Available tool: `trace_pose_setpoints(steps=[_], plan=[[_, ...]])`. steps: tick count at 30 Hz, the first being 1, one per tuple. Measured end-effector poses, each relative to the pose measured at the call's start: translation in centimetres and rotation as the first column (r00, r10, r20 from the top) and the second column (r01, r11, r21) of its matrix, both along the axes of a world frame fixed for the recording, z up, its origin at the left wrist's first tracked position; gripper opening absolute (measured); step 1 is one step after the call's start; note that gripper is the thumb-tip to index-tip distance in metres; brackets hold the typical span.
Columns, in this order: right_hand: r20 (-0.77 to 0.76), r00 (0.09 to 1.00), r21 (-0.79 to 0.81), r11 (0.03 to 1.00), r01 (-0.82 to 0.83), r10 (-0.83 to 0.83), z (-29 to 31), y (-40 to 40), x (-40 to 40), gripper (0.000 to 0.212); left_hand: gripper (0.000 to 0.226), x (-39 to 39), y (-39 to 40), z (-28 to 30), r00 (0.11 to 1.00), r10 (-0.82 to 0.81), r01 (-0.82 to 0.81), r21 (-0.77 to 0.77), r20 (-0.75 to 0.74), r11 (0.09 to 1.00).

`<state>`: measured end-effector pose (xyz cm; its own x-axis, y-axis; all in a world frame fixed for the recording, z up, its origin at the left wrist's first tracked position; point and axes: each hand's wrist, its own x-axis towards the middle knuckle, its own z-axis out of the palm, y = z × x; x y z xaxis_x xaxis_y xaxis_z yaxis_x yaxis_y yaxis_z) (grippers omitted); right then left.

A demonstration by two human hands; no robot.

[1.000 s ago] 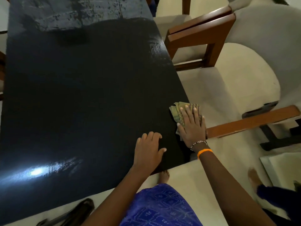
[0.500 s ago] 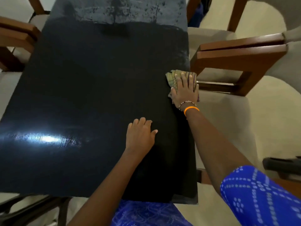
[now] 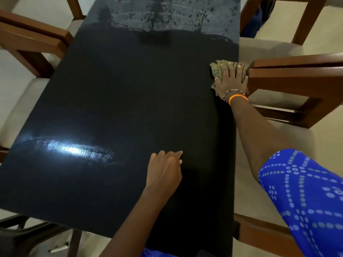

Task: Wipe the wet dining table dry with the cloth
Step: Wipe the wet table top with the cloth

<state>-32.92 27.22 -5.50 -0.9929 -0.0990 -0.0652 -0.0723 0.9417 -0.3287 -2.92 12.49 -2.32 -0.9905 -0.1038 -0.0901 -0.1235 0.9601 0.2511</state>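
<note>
Since the earlier frame the right hand and the folded green checked cloth have slid further up the right edge of the long black glossy bench, level with the brown wooden chair armrest. Fingers spread flat, palm pressing the cloth onto the surface; cloth sits right at the bench edge, touching the armrest side. Left hand rests palm down near the middle-near part, fingers loosely together, holding nothing. Far end of the bench shows a grey streaky wet patch; a bright light glare on the near-left. Wooden chairs with beige seats on both sides, pale floor beyond. Orange band and beaded bracelet on right wrist.
</note>
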Motion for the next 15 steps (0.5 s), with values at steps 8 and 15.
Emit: trace_pose_setpoints(steps=[8,15], plan=[[0.103,0.995,0.013,1.000,-0.002,0.001,-0.7,-0.1,2.3,0.059,0.045,0.0,-0.9,-0.2,0.991,0.034,-0.041,0.053,0.132,0.998],[0.100,0.987,0.087,0.987,-0.135,0.126,0.0,2.1,20.4,0.062,0.051,-0.2,-0.2,0.4,0.977,0.004,-0.008,0.018,0.213,1.000]])
